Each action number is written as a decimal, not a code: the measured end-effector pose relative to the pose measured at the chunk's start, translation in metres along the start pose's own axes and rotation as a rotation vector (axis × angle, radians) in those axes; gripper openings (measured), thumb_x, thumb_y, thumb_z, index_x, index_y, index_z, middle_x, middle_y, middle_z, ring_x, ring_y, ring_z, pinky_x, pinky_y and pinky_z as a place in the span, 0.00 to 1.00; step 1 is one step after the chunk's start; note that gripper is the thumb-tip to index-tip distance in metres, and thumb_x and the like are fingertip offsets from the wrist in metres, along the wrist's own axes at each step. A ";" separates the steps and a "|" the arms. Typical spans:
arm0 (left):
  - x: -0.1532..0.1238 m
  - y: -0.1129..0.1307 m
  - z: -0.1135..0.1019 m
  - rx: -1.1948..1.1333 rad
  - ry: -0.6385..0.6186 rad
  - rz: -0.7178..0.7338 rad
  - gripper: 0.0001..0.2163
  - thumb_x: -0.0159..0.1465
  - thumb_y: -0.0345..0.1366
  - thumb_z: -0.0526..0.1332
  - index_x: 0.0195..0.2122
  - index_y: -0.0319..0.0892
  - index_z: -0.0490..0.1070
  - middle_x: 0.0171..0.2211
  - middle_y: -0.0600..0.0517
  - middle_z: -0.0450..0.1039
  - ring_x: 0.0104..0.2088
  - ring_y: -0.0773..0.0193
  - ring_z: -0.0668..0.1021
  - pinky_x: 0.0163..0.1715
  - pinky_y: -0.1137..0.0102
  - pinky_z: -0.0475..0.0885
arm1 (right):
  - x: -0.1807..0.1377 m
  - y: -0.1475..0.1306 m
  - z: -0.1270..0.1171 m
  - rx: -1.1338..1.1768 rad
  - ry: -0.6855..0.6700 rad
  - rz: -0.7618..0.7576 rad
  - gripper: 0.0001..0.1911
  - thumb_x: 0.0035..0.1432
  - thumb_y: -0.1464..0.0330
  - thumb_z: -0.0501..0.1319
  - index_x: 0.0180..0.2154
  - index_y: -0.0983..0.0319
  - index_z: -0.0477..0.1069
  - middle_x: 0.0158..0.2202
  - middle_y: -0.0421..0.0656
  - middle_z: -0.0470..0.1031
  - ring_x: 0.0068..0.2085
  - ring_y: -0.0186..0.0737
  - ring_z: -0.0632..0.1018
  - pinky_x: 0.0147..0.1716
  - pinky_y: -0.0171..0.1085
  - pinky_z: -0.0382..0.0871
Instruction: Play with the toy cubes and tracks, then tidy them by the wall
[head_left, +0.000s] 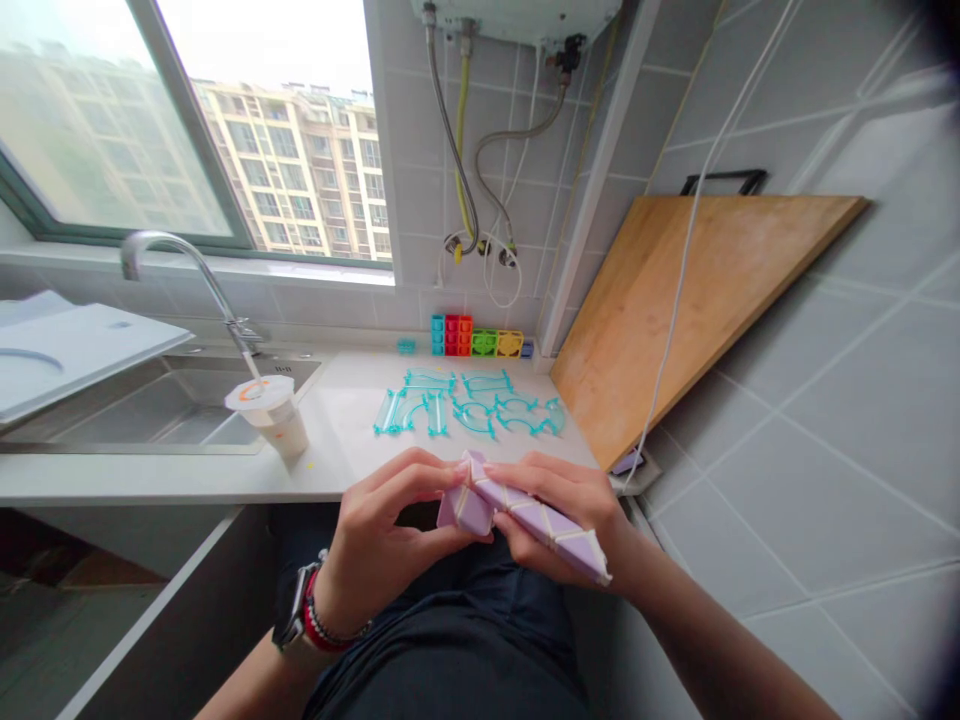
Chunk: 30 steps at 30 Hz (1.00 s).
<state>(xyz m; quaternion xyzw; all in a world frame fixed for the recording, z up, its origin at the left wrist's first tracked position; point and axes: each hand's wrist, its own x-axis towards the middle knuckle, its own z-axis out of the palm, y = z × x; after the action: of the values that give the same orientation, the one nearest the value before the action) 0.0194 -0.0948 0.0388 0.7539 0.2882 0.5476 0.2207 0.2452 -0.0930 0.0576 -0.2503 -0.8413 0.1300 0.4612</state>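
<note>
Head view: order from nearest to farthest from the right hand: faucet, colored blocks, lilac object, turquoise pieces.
1. Lilac object, held by left hand and right hand
2. Turquoise pieces, on counter ahead
3. Colored blocks, behind those
4. Faucet, far left

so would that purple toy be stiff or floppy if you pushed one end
The purple toy would probably turn between segments rather than flop, since its flat-sided pieces look rigid. It may be fairly light: the left hand and right hand hold it mainly with their fingers.
</note>
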 end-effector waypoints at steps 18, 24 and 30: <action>0.003 0.019 0.004 0.335 -0.079 0.121 0.13 0.63 0.26 0.69 0.48 0.41 0.75 0.41 0.49 0.80 0.41 0.63 0.82 0.43 0.73 0.77 | -0.013 -0.006 0.029 0.008 0.297 0.272 0.11 0.57 0.74 0.65 0.44 0.60 0.78 0.34 0.41 0.82 0.31 0.36 0.80 0.31 0.33 0.75; 0.001 0.010 0.003 0.400 -0.144 0.154 0.12 0.65 0.27 0.67 0.49 0.42 0.74 0.42 0.47 0.79 0.42 0.61 0.81 0.44 0.68 0.77 | -0.004 -0.008 0.026 0.291 0.250 0.561 0.06 0.63 0.65 0.64 0.39 0.61 0.77 0.24 0.38 0.78 0.20 0.31 0.74 0.20 0.30 0.69; 0.004 0.005 -0.003 0.318 -0.154 0.120 0.15 0.62 0.28 0.71 0.50 0.42 0.75 0.42 0.47 0.80 0.40 0.62 0.82 0.41 0.69 0.79 | -0.002 0.005 0.027 0.808 0.187 0.790 0.14 0.64 0.56 0.66 0.38 0.62 0.74 0.22 0.36 0.75 0.15 0.28 0.70 0.11 0.26 0.61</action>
<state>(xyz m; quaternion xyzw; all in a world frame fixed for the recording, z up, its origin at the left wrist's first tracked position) 0.0184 -0.0959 0.0453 0.8348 0.3079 0.4481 0.0869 0.2251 -0.0899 0.0394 -0.3599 -0.5230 0.5812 0.5091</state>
